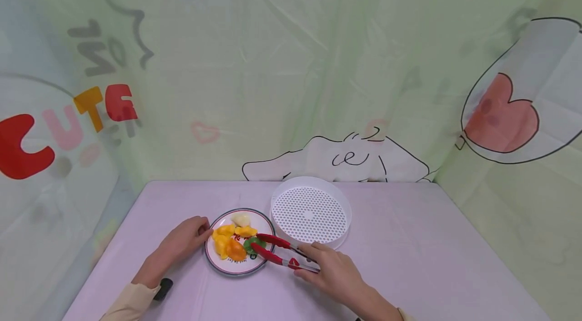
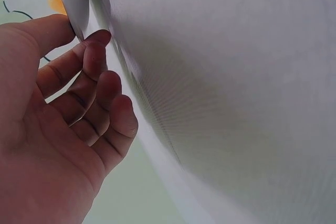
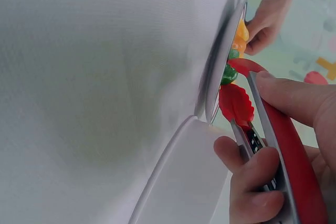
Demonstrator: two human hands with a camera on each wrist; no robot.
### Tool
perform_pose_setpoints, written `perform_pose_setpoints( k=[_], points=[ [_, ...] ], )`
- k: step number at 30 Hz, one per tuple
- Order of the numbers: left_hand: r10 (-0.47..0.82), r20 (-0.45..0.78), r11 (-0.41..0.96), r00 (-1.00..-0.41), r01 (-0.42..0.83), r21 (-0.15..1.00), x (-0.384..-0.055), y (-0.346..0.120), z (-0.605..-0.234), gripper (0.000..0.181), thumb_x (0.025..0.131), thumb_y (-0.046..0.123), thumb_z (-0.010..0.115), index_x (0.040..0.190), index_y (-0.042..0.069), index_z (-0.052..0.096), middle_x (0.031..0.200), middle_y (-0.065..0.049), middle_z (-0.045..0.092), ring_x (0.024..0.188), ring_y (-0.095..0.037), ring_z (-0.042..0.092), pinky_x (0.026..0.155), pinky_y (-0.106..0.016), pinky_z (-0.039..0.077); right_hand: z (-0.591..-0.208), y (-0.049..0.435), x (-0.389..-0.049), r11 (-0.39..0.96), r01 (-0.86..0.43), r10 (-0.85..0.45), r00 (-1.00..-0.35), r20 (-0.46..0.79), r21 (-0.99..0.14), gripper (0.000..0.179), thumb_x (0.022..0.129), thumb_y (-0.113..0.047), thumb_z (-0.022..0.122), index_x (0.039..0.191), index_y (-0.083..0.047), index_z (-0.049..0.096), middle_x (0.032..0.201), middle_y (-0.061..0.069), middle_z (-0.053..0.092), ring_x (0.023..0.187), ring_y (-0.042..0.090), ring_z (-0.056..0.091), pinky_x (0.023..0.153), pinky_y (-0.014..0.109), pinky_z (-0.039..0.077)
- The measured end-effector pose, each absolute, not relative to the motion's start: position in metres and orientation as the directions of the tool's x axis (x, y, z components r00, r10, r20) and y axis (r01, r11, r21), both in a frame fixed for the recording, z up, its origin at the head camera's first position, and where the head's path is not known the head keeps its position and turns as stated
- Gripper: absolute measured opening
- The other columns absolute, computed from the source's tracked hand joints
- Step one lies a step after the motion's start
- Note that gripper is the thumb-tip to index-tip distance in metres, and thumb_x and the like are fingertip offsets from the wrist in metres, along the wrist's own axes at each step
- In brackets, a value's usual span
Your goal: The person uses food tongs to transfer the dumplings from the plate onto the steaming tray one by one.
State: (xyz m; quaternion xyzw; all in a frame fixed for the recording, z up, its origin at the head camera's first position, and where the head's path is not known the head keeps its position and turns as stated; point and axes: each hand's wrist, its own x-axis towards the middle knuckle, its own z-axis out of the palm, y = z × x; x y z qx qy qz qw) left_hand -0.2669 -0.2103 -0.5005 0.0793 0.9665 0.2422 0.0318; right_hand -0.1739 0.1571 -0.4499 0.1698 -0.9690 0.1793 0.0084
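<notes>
My left hand (image 1: 184, 237) pinches the left rim of a round white plate (image 1: 238, 273) between thumb and forefinger. In the left wrist view the other fingers curl loosely beside the plate's edge. Several glossy yellow pieces (image 1: 221, 245), an orange piece (image 1: 235, 249) and a pale cream piece (image 1: 241, 219) lie on the plate. With my right hand (image 1: 336, 275) I grip metal tongs (image 1: 273, 256) with red tips and red handle covers. The tong tips straddle a green piece (image 1: 247, 246) at the plate's right side; in the right wrist view its bumpy green surface (image 3: 229, 74) shows between them.
Behind and right of the plate stands a round white tray (image 1: 309, 215) with a perforated base and raised wall, close to the plate's rim. A pale cloth covers the table (image 1: 409, 250). Printed curtains (image 1: 291, 83) hang along the back and sides.
</notes>
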Motion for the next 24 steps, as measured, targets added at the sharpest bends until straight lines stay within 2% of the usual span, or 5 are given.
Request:
perform_pose_setpoints(
  k=[12,15,19,22,24],
  points=[
    [0.151,-0.038,0.869,-0.988,0.114,0.481,-0.261,-0.207,-0.493,0.017,0.095,0.026,0.069,0.098,0.011,0.063,0.08,0.0,0.054,0.075,-0.015,0.049,0.068,-0.028,0.045,-0.446,0.161,-0.172,0.89,-0.294,-0.282,-0.956,0.086,-0.349,0.056,0.078,-0.052,0.081,0.127,-0.028,0.069,0.11,-0.004,0.072,0.089,0.012,0.063,0.07,0.033,0.057],
    [0.153,-0.038,0.869,-0.988,0.116,0.481,-0.26,-0.206,-0.493,0.017,0.095,0.026,0.069,0.098,0.011,0.063,0.08,0.0,0.054,0.075,-0.015,0.049,0.068,-0.028,0.045,-0.437,0.165,-0.17,0.886,-0.29,-0.267,-0.957,0.115,-0.361,0.054,0.079,-0.049,0.081,0.126,-0.027,0.069,0.11,-0.006,0.071,0.089,0.01,0.062,0.07,0.03,0.056],
    [0.155,-0.042,0.871,-0.987,0.116,0.478,-0.262,-0.208,-0.497,0.018,0.095,0.028,0.069,0.1,0.011,0.064,0.081,0.0,0.054,0.076,-0.014,0.049,0.069,-0.028,0.045,-0.424,0.176,-0.173,0.865,-0.276,-0.223,-0.96,0.171,-0.419,0.048,0.083,-0.044,0.08,0.125,-0.024,0.071,0.116,-0.006,0.072,0.101,0.014,0.067,0.081,0.036,0.057],
    [0.151,-0.042,0.873,-0.988,0.114,0.475,-0.264,-0.209,-0.499,0.019,0.095,0.029,0.069,0.101,0.012,0.064,0.082,0.0,0.054,0.076,-0.014,0.05,0.069,-0.028,0.045,-0.418,0.185,-0.179,0.849,-0.264,-0.186,-0.96,0.209,-0.457,0.045,0.085,-0.039,0.079,0.126,-0.02,0.071,0.121,-0.001,0.072,0.113,0.023,0.068,0.092,0.045,0.056],
    [0.153,-0.039,0.871,-0.987,0.116,0.477,-0.265,-0.21,-0.5,0.018,0.095,0.029,0.069,0.1,0.012,0.064,0.082,0.0,0.055,0.076,-0.015,0.05,0.069,-0.028,0.045,-0.419,0.191,-0.182,0.849,-0.258,-0.172,-0.96,0.221,-0.461,0.046,0.086,-0.038,0.079,0.127,-0.019,0.07,0.123,0.002,0.072,0.116,0.027,0.067,0.093,0.048,0.055]
  ],
)
